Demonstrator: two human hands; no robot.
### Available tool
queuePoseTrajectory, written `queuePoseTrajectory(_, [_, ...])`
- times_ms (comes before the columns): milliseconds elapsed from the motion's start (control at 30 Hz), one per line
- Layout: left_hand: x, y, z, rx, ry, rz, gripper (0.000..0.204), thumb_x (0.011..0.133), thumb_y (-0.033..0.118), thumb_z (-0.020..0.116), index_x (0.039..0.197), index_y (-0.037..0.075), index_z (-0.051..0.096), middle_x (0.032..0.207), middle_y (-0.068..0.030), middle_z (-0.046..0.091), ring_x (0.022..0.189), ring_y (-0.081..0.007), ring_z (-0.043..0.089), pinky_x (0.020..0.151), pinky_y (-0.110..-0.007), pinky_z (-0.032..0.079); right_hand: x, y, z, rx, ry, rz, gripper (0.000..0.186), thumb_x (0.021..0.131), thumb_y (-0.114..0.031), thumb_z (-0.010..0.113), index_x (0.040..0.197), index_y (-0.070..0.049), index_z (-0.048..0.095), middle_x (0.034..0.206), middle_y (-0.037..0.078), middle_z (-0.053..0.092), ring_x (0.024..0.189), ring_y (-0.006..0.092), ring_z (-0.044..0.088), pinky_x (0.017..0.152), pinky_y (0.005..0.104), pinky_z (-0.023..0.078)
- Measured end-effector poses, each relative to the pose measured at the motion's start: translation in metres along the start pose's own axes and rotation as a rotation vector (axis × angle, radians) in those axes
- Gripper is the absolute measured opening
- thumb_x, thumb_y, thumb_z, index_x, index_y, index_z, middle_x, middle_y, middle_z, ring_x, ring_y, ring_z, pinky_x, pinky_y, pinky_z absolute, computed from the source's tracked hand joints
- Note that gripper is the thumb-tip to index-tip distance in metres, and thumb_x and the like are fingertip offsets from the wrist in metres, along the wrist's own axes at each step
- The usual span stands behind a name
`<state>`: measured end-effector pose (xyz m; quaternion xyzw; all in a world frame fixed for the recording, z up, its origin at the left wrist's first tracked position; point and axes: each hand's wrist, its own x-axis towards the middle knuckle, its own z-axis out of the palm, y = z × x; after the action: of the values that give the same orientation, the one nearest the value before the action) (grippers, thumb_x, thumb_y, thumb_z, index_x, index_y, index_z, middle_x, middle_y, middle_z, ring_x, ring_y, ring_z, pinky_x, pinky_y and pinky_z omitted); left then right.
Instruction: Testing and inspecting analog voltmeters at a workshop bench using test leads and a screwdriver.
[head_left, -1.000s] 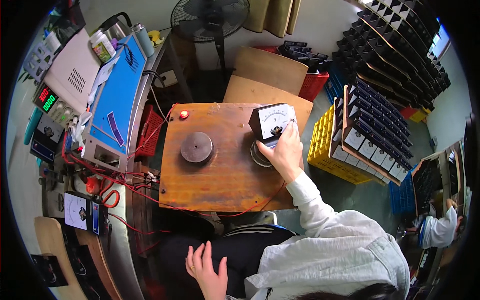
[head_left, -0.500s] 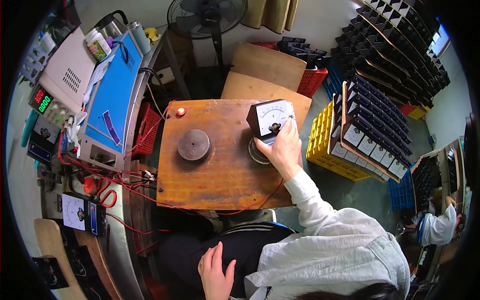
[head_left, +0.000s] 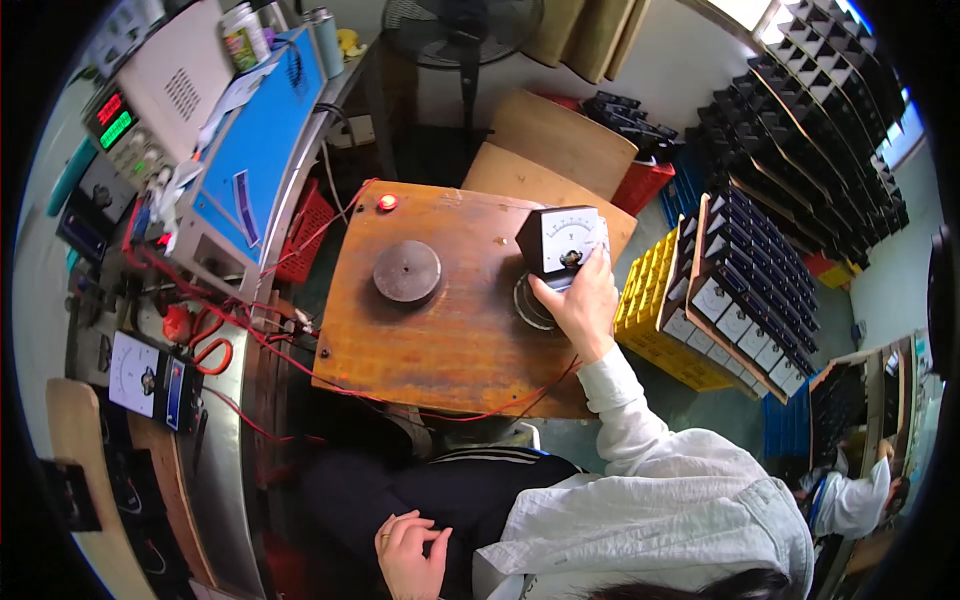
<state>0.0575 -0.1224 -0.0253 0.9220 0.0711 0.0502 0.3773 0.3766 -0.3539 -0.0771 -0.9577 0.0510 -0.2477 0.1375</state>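
Observation:
My right hand (head_left: pixel 587 308) grips the lower edge of an analog meter (head_left: pixel 570 232), thumb at its front and fingers by its right side. This meter has a white dial face and a black wedge-shaped case. It sits tilted over a round base (head_left: pixel 530 303), mostly hidden by the meter and my hand, on the brown wooden board (head_left: pixel 460 350). To its left, a dark round metal disc (head_left: pixel 407 273) lies on the board. On my dark trousers, my left hand (head_left: pixel 412 555) rests empty, its fingers loosely bent and the thumb apart.
A lit red button (head_left: pixel 387 202) is at the board's far left corner; red wires (head_left: pixel 470 416) run along its near edge. Left stand a blue instrument (head_left: pixel 240 165) and another meter (head_left: pixel 150 380). Right, a yellow crate (head_left: pixel 645 310) stands beside stacked meters (head_left: pixel 745 290). Another person (head_left: pixel 850 500) works far right.
The view has shifted, so the board and meters sit differently in the picture. My left hand's fingers have curled more. My right hand stays on the meter.

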Motion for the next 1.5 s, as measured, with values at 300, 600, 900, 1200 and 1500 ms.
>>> queuePoseTrajectory(300, [-0.028, 0.004, -0.008, 0.080, 0.240, -0.266, 0.031, 0.086, 0.005, 0.066, 0.116, 0.007, 0.063, 0.114, -0.0104, 0.063, 0.100, -0.0311, 0.063, 0.085, -0.039, 0.050, 0.005, -0.114, 0.025, 0.508, -0.163, -0.370, 0.092, 0.066, -0.043, 0.086, 0.131, 0.008, 0.045, 0.111, 0.023, 0.060, 0.102, 0.0375, 0.060, 0.086, 0.0445, 0.050])
queuePoseTrajectory(600, [-0.065, 0.009, 0.004, 0.157, 0.469, -0.318, 0.044, 0.084, 0.013, 0.071, 0.125, 0.005, 0.059, 0.109, -0.0072, 0.062, 0.097, -0.0223, 0.062, 0.085, -0.036, 0.048, 0.048, -0.131, 0.086, 0.661, -0.366, -0.445, 0.072, 0.076, -0.045, 0.082, 0.122, 0.006, 0.059, 0.110, 0.021, 0.067, 0.105, 0.0331, 0.064, 0.092, 0.0411, 0.047])
queuePoseTrajectory(900, [-0.067, -0.008, -0.012, 0.163, 0.809, -0.267, 0.048, 0.083, 0.010, 0.073, 0.128, 0.004, 0.059, 0.119, -0.0122, 0.062, 0.114, -0.0294, 0.061, 0.098, -0.041, 0.047, -0.050, -0.179, 0.011, 0.724, -0.046, -0.579, 0.094, 0.077, -0.041, 0.083, 0.144, 0.007, 0.039, 0.143, 0.025, 0.048, 0.133, 0.0340, 0.047, 0.113, 0.0429, 0.035])
queuePoseTrajectory(1200, [-0.020, -0.045, -0.079, 0.013, 1.159, -0.434, 0.108, 0.079, 0.005, 0.076, 0.156, 0.001, 0.001, 0.150, -0.0335, 0.028, 0.137, -0.0465, 0.037, 0.112, -0.047, 0.035, -0.207, -0.288, -0.116, 0.793, -0.527, -1.335, 0.100, 0.066, -0.026, 0.082, 0.143, 0.013, 0.033, 0.129, 0.029, 0.055, 0.119, 0.0424, 0.054, 0.102, 0.0483, 0.040])
queuePoseTrajectory(1500, [-0.037, -0.078, -0.118, -0.252, 0.975, -0.373, 0.109, 0.072, 0.011, 0.085, 0.156, 0.003, 0.015, 0.148, -0.0234, 0.038, 0.133, -0.0329, 0.046, 0.110, -0.040, 0.038, -0.180, -0.263, -0.095, 1.206, -0.915, -0.912, 0.050, 0.069, -0.005, 0.086, 0.113, 0.001, 0.062, 0.098, 0.011, 0.060, 0.089, 0.0224, 0.065, 0.076, 0.0308, 0.053])
